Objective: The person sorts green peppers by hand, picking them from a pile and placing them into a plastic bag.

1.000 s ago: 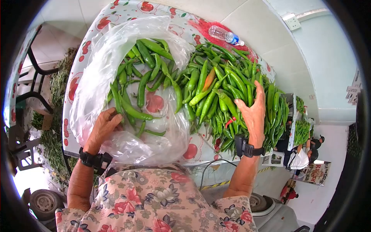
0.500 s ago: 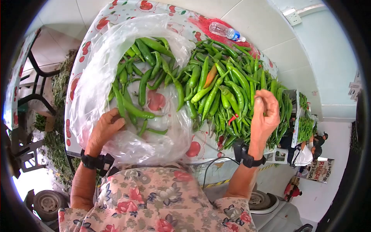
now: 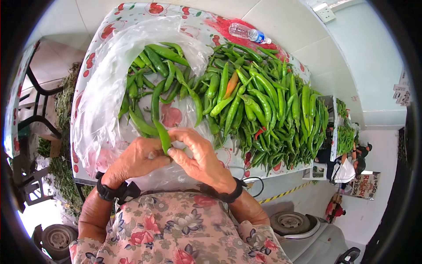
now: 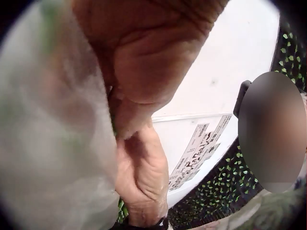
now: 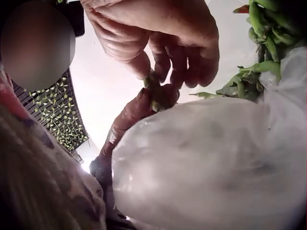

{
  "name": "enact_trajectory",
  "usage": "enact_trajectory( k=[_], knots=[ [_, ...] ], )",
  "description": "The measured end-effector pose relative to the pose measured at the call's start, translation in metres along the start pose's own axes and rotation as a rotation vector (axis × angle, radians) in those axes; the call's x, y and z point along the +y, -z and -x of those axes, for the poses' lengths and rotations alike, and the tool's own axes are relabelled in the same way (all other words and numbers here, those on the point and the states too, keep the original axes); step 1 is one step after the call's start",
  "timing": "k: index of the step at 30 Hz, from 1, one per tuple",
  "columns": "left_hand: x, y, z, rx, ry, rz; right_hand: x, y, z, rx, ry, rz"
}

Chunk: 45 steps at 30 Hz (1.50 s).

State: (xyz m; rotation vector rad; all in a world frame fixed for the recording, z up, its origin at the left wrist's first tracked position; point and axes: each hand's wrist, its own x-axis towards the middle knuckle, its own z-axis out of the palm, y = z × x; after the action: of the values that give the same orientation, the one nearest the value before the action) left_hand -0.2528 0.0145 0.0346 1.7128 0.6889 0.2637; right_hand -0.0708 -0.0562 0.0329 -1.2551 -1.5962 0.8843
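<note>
Both hands meet over the near edge of a clear plastic bag (image 3: 99, 101). A green chili pepper (image 3: 163, 137) stands between them, pinched by the left hand (image 3: 134, 159) near its lower end. At that same end, the thumb and fingertips of the right hand (image 3: 200, 159) pinch it too. Seen from the right wrist, the pepper (image 5: 156, 93) shows as a short green piece between the two sets of fingers. Several loose green chilies (image 3: 156, 57) lie in the open bag. A large heap of green chilies (image 3: 263, 105) covers the table to the right.
The fruit-patterned tablecloth (image 3: 105, 31) lies under everything. At the back are a plastic bottle (image 3: 246, 31) and red netting (image 3: 220, 24). One orange chili (image 3: 231, 85) shows in the heap. Dried plants (image 3: 66, 171) lie on the floor at the left, beside a black-framed table.
The right hand has left the chili heap and swung left to meet the left hand. The left hand has moved slightly right, and a chili now stands pinched between both.
</note>
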Motion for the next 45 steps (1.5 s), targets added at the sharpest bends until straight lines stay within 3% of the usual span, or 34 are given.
enact_trajectory(
  k=[2,7,9,11,13,16,17,18,21,24,25,27,28,29,30,31,34,37,43,45],
  knots=[
    [-0.002,-0.005,-0.004,0.012,-0.092,-0.019,-0.005,0.004,-0.008,0.009,0.139,0.126],
    [-0.007,-0.001,-0.012,0.124,-0.187,-0.046,-0.016,0.046,-0.002,0.124,-0.143,-0.046],
    [-0.016,0.008,-0.006,0.195,-0.209,-0.203,-0.03,0.081,-0.001,0.408,-0.199,0.007],
    [-0.031,0.012,0.005,0.112,-0.151,-0.221,-0.036,0.125,0.002,0.619,-0.231,0.179],
    [-0.03,0.017,0.016,-0.041,-0.012,-0.286,-0.026,0.18,0.012,0.665,-0.222,0.617],
    [-0.042,0.012,0.028,-0.277,-0.012,-0.182,0.012,0.247,0.022,0.712,-0.245,0.653],
    [-0.047,0.007,0.032,-0.254,-0.113,-0.225,0.024,0.259,0.024,0.723,-0.256,0.718],
    [-0.051,0.003,0.035,-0.288,-0.062,-0.245,0.03,0.269,0.026,0.702,-0.348,0.733],
    [-0.054,-0.005,0.04,-0.351,0.054,-0.332,0.038,0.278,0.031,0.72,-0.352,0.834],
    [-0.054,-0.005,0.04,-0.328,0.083,-0.339,0.013,0.248,0.024,0.854,-0.202,0.839],
    [-0.058,-0.006,0.041,-0.32,0.027,-0.363,0.011,0.238,0.022,0.842,-0.048,0.729],
    [-0.07,-0.011,0.041,-0.312,-0.091,-0.411,-0.018,0.177,0.008,0.747,-0.077,0.629],
    [-0.071,-0.012,0.04,-0.31,-0.119,-0.41,-0.021,0.141,0.002,0.642,-0.078,0.42],
    [-0.071,-0.013,0.039,-0.307,-0.148,-0.408,-0.019,0.11,-0.002,0.482,-0.145,0.546],
    [-0.07,-0.013,0.038,-0.303,-0.176,-0.407,-0.018,0.083,-0.006,0.271,-0.165,0.417],
    [-0.068,-0.013,0.039,-0.312,-0.145,-0.41,-0.004,0.06,-0.007,0.102,-0.109,0.474],
    [-0.058,-0.006,0.046,-0.332,-0.04,-0.448,0.025,0.003,-0.002,-0.251,-0.142,0.488],
    [-0.055,-0.001,0.055,-0.302,0.031,-0.485,0.049,-0.023,0.007,-0.299,-0.008,0.631],
    [-0.067,0.007,0.075,-0.238,0.085,-0.455,0.043,-0.014,0.005,-0.369,-0.085,0.689],
    [-0.067,0.007,0.077,-0.231,0.123,-0.462,0.025,-0.001,-0.001,-0.327,-0.189,0.654]
  ],
)
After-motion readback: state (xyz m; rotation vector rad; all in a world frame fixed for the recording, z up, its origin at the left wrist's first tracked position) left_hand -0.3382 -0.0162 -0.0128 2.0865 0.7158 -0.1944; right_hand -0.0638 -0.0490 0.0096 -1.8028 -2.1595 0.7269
